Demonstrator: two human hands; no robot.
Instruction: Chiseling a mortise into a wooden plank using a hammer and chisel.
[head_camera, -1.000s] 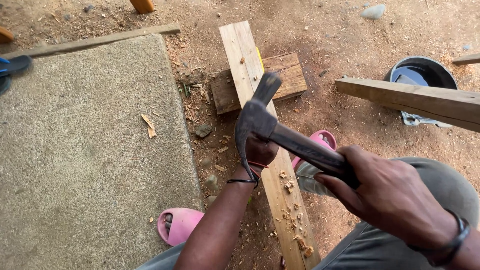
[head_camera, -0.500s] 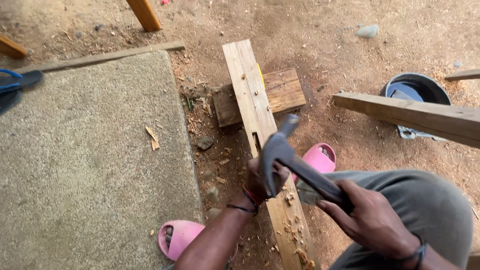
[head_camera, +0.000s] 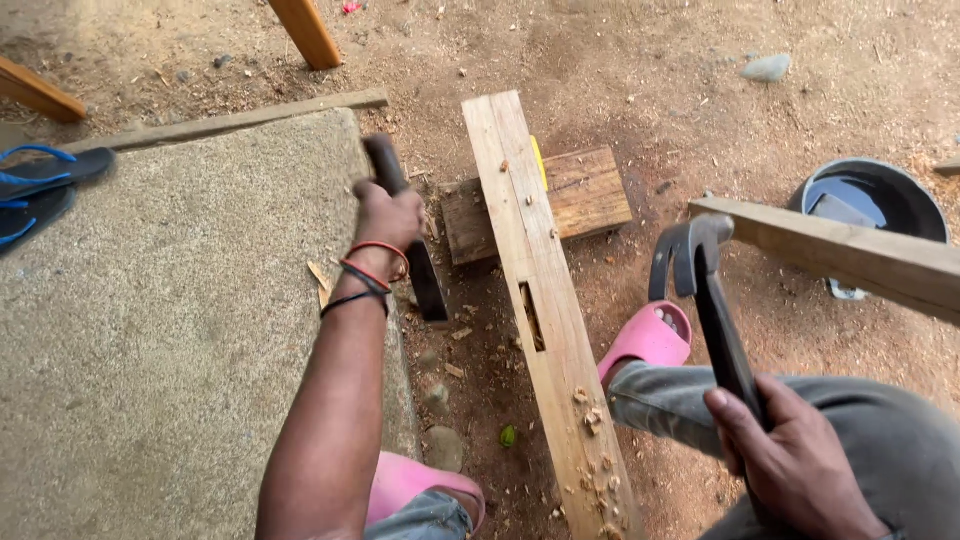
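the left hand grips a dark flat-bladed chisel clear of the long pale wooden plank; the right hand clenches a black steel claw hammer.

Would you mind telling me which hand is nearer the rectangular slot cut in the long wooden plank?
Left. The left hand, gripping a dark chisel, is just left of the slot; the right hand, holding the hammer, sits farther right.

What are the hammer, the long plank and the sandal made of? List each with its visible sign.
Hammer: dark metal head and handle, dull sheen, probably steel.
Long plank: pale unfinished wood, visible grain, chips around a cut slot.
Sandal: smooth pink moulded plastic or rubber, by its look.
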